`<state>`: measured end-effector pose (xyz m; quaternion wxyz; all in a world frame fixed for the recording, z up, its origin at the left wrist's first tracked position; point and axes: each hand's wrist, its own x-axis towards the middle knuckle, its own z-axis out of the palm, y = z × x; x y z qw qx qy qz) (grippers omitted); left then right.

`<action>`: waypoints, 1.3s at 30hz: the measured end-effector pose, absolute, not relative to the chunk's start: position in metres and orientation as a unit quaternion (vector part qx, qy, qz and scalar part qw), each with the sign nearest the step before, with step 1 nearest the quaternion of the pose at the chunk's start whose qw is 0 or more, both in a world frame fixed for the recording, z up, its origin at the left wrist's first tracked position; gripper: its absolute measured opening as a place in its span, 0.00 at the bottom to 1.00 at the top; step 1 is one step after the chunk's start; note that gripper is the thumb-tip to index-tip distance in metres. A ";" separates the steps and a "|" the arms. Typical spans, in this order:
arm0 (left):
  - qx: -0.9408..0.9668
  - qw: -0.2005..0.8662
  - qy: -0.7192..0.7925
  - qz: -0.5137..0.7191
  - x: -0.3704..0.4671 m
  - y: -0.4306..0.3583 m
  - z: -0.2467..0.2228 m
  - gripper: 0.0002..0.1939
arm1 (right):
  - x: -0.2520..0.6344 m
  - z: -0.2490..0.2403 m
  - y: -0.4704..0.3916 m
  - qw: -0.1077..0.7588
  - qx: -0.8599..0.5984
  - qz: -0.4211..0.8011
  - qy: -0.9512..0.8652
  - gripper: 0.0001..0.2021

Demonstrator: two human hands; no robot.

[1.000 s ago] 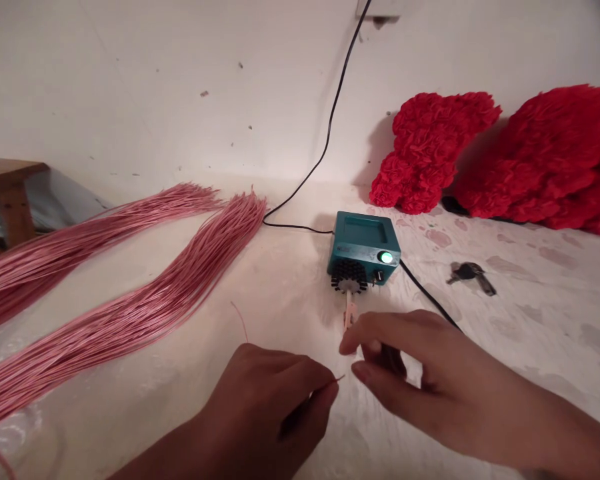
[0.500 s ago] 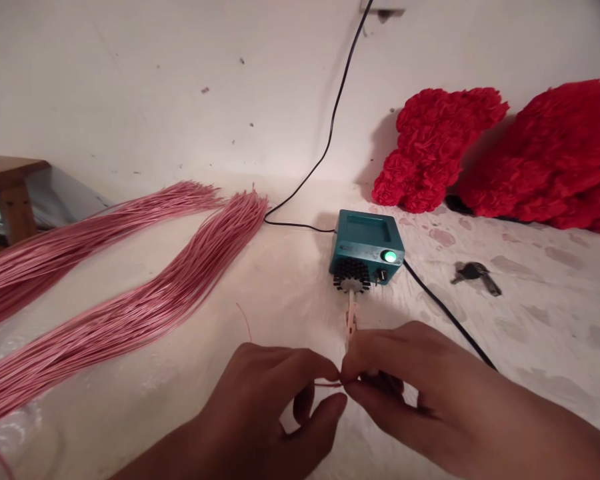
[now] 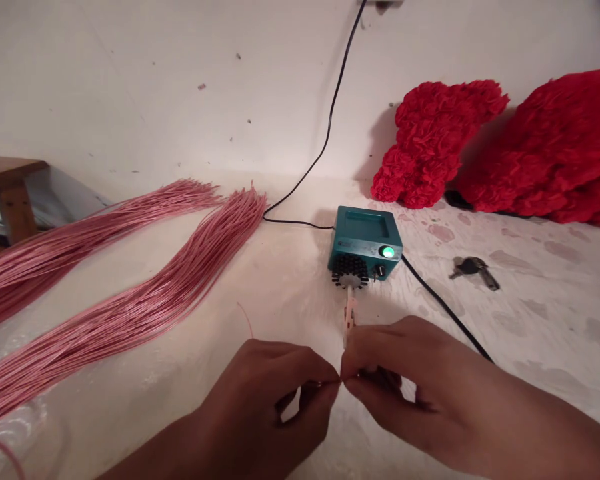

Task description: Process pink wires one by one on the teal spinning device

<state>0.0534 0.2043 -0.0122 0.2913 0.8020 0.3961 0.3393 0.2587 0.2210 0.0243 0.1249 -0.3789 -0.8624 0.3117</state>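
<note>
My left hand (image 3: 280, 393) is closed in a pinch on a thin pink strand (image 3: 246, 319), whose loose end sticks up behind the knuckles. Its fingertips meet those of my right hand (image 3: 395, 380), which is also pinched closed; what lies between its fingers is hidden. Just beyond my right hand, a pale pink clip (image 3: 350, 313) extends from the black-toothed wheel (image 3: 350, 273) of a teal machine (image 3: 365, 233) with a lit green button.
Two long bundles of pink strands (image 3: 180, 280) lie at the left. Red ruffled flower bunches (image 3: 425, 147) lean at the back right. Keys (image 3: 475, 270) lie right of the machine. Black cords (image 3: 445, 307) run from it. A wooden stool (image 3: 15, 193) stands far left.
My left thumb has closed up against its index finger, covering the strand piece seen between them before. The view has shifted slightly.
</note>
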 end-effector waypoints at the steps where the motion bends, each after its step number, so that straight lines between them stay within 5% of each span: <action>1: 0.801 0.292 0.399 0.339 0.054 0.204 -0.013 0.08 | 0.259 0.024 0.221 0.129 -0.379 0.317 -0.860 0.06; 7: 0.814 0.232 0.407 0.344 0.056 0.203 -0.020 0.08 | 0.272 0.020 0.238 0.184 -0.417 0.366 -0.811 0.05; 14: 0.799 0.225 0.463 0.311 0.057 0.206 -0.036 0.10 | 0.299 -0.003 0.271 0.164 -0.587 0.503 -0.613 0.18; 24: 0.849 0.148 0.421 0.284 0.064 0.200 -0.042 0.11 | 0.271 -0.015 0.270 0.157 -0.528 0.622 -0.556 0.27; 39: 0.854 0.079 0.454 0.242 0.070 0.201 -0.038 0.10 | 0.267 -0.028 0.271 0.237 -0.490 0.639 -0.544 0.21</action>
